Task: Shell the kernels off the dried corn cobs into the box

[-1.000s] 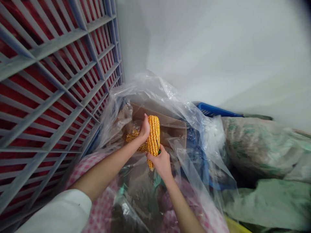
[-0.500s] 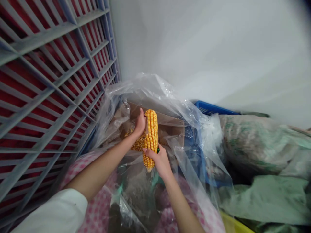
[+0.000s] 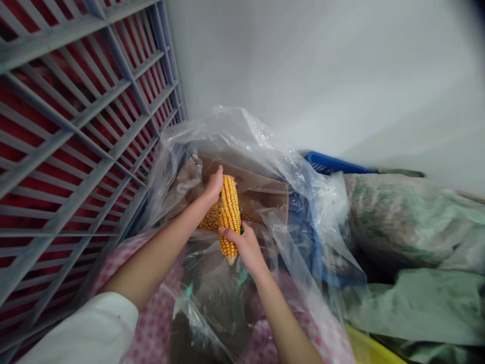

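Note:
A yellow corn cob (image 3: 230,215) stands nearly upright between my two hands. My left hand (image 3: 212,186) is closed round its upper end. Lower down, my right hand (image 3: 244,246) grips the cob, with a small green and black thing, too small to name, pressed against the cob by its fingers. Loose yellow kernels (image 3: 210,220) lie just behind the cob, inside a brown cardboard box (image 3: 261,189). Clear plastic sheet (image 3: 242,136) drapes over and around the box.
A grey lattice panel (image 3: 76,126) with red behind it rises on the left. A blue crate (image 3: 333,164) sits behind the box against a pale wall. Greenish sacks (image 3: 409,222) pile up on the right. Pink checked cloth (image 3: 159,323) lies below my arms.
The cob and both hands have dropped slightly and shifted left. The cob now leans a little more to the left, with the left hand curled over its top.

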The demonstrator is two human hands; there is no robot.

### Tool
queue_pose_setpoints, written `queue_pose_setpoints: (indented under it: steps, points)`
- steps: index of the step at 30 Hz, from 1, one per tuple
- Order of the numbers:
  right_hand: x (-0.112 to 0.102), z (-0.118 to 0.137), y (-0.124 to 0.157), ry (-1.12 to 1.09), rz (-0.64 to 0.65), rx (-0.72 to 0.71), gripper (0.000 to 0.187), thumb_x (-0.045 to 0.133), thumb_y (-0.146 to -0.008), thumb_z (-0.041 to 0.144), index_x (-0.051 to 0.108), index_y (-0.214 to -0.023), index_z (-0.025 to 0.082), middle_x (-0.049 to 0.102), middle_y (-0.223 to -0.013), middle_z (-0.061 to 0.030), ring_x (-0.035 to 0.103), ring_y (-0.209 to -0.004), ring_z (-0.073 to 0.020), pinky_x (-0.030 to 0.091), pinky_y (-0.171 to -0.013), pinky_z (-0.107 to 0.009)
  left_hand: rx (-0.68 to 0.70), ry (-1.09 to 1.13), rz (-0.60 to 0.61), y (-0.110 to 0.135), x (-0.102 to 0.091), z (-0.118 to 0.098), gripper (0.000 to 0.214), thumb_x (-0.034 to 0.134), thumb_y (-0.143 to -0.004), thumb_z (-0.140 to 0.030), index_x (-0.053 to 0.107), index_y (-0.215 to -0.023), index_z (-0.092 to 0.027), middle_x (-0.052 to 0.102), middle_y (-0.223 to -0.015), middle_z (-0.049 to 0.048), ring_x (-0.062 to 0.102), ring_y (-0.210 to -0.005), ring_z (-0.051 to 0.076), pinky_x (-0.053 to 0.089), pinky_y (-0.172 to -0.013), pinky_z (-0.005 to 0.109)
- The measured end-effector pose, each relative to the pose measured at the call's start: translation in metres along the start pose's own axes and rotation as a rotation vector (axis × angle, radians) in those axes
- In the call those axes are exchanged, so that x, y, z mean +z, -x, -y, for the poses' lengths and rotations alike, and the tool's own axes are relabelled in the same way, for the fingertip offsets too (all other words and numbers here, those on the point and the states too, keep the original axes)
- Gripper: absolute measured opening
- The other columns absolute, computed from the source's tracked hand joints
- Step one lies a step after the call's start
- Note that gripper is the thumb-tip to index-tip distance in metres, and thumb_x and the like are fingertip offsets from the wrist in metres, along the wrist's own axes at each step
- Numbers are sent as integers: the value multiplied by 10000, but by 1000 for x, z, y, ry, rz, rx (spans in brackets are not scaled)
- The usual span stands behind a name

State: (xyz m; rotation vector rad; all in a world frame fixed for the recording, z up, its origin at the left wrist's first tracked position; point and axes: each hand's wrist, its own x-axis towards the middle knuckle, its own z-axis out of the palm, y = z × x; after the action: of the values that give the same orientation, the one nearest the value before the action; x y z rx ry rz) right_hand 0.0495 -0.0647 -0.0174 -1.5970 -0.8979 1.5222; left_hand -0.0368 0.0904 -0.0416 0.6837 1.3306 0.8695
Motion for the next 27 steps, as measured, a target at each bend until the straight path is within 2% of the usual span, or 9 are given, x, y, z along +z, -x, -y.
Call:
queue_pose_setpoints:
  steps: [5, 8, 10, 12, 14, 16, 22, 25, 27]
  points:
    - [1, 1, 4, -199, 66, 28, 330, 710, -581, 338, 593, -830, 156, 619, -718, -3, 539, -613, -132, 418, -589, -242, 123, -3, -72, 4, 4, -3, 611, 166, -878, -421, 675, -700, -133, 635, -556, 81, 583, -561, 162, 394, -508, 245]
    - [-3, 1, 4, -252, 64, 45, 316, 717, -574, 320, 598, -819, 159, 614, -716, 3, 539, -623, -129, 414, -596, -239, 159, 14, -36, 8, 4, -8, 607, 186, -873, -452, 675, -694, -139, 644, -585, 82, 594, -594, 162, 408, -525, 238]
    - [-6, 2, 5, -282, 68, 37, 310, 708, -589, 310, 605, -841, 160, 620, -754, -1, 548, -663, -130, 415, -628, -236, 55, 71, 39, 11, 1, -15, 603, 206, -860, -502, 674, -747, -141, 656, -623, 87, 605, -623, 172, 429, -552, 247]
    - [-9, 3, 4, -285, 82, 21, 305, 688, -614, 310, 607, -867, 160, 626, -790, -9, 555, -695, -133, 414, -652, -235, -144, 165, 152, 14, -2, -24, 595, 206, -856, -507, 663, -838, -128, 670, -681, 100, 616, -650, 191, 457, -592, 281]
    - [-12, 4, 3, -232, 102, 25, 309, 661, -640, 326, 603, -894, 161, 635, -818, -20, 566, -720, -146, 418, -666, -243, -334, 285, 237, 16, -6, -33, 546, 212, -866, -437, 638, -926, -100, 679, -746, 118, 625, -674, 210, 475, -631, 327]
    - [-12, 4, 2, -122, 93, 32, 318, 640, -650, 343, 596, -909, 164, 643, -833, -29, 575, -736, -164, 423, -677, -259, -428, 383, 249, 18, -8, -37, 493, 225, -866, -364, 609, -987, -79, 680, -793, 130, 631, -684, 221, 483, -650, 358]
    - [-8, 3, -1, 297, -53, -99, 402, 638, -632, 390, 586, -986, 206, 656, -851, -28, 577, -740, -181, 406, -661, -265, -404, 445, 76, 19, -8, -32, 407, 221, -860, -272, 573, -1001, -124, 673, -716, 84, 586, -517, 162, 470, -558, 294]
    - [-10, 7, 2, 433, -84, -128, 319, 635, -637, 412, 604, -882, 210, 644, -745, -11, 549, -654, -168, 381, -605, -254, -386, 453, 74, 22, -9, -33, 344, 294, -841, -281, 589, -949, -141, 667, -664, 68, 564, -480, 148, 463, -540, 278]
    - [-14, 11, 5, 422, -68, -139, 292, 627, -653, 421, 607, -845, 202, 639, -736, -9, 535, -636, -163, 375, -596, -253, -391, 447, 111, 25, -7, -34, 355, 325, -828, -313, 608, -928, -123, 670, -671, 90, 586, -518, 172, 475, -558, 305]
